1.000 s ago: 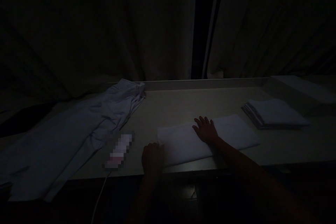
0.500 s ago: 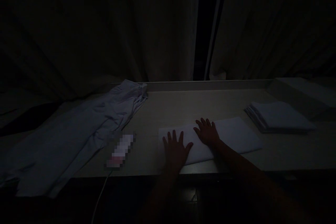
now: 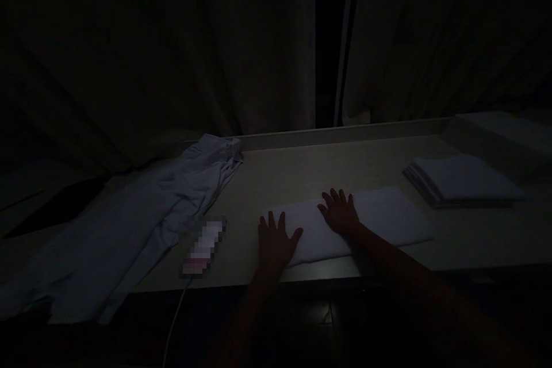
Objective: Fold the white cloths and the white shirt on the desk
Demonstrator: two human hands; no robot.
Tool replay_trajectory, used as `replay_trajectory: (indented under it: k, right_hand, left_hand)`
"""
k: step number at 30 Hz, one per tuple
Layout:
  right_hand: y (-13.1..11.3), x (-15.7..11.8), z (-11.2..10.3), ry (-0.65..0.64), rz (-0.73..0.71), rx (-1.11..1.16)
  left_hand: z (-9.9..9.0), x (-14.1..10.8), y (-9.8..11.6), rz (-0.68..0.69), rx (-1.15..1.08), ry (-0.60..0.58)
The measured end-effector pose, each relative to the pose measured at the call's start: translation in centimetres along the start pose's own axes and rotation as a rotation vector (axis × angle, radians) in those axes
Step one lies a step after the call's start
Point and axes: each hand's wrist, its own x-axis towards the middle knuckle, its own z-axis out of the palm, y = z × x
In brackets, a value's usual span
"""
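A long folded white cloth [image 3: 388,215] lies flat near the front edge of the pale table [image 3: 314,167]. My left hand [image 3: 276,244] rests palm down on the cloth's left end, its fingers spread. Nearer the cloth's middle, my right hand [image 3: 339,213] also lies palm down with fingers apart. Neither hand grips anything. To the right of the cloth sits a stack of folded white cloths [image 3: 468,178]. The picture is very dark, so fine folds are hard to make out.
A rumpled light garment [image 3: 142,207] stretches over the table's left side and hangs past the front edge. Beside it lies a blurred-out device [image 3: 204,247] with a white cable [image 3: 175,322]. Dark curtains [image 3: 259,40] hang behind; a pale box-like block [image 3: 500,138] stands at the back right.
My left hand has slid a little left toward the cloth's left end. My right hand has stayed at nearly the same spot on the cloth. The view has tilted slightly.
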Motion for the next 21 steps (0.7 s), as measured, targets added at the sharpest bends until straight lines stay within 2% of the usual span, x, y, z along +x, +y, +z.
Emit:
replay_trajectory:
  k: [3, 7, 10, 12, 14, 21]
  right_hand:
    - [-3.2, -0.8, -1.1, 0.060, -0.075, 0.021]
    - [-8.8, -4.1, -0.9, 0.024, -0.381, 0.130]
    - [-10.3, -6.8, 0.1, -0.013, -0.444, 0.175]
    - [-9.2, -8.0, 0.2, -0.005, -0.394, 0.181]
    - [-7.1, -8.5, 0.0, 0.013, -0.345, 0.171]
    - [3.0, -8.1, -1.3, -0.023, -0.175, 0.084]
  left_hand:
    - [-0.2, 0.4, -0.3, 0.017, 0.054, 0.008]
    - [-0.5, 1.1, -1.3, 0.128, 0.136, -0.057]
    - [-0.6, 1.5, -2.1, 0.175, 0.165, -0.107]
    - [-0.5, 1.6, -2.3, 0.138, 0.165, -0.069]
    - [-0.3, 1.5, -2.4, 0.102, 0.160, -0.015]
    - [0.1, 1.5, -2.3, 0.053, 0.150, 0.015]
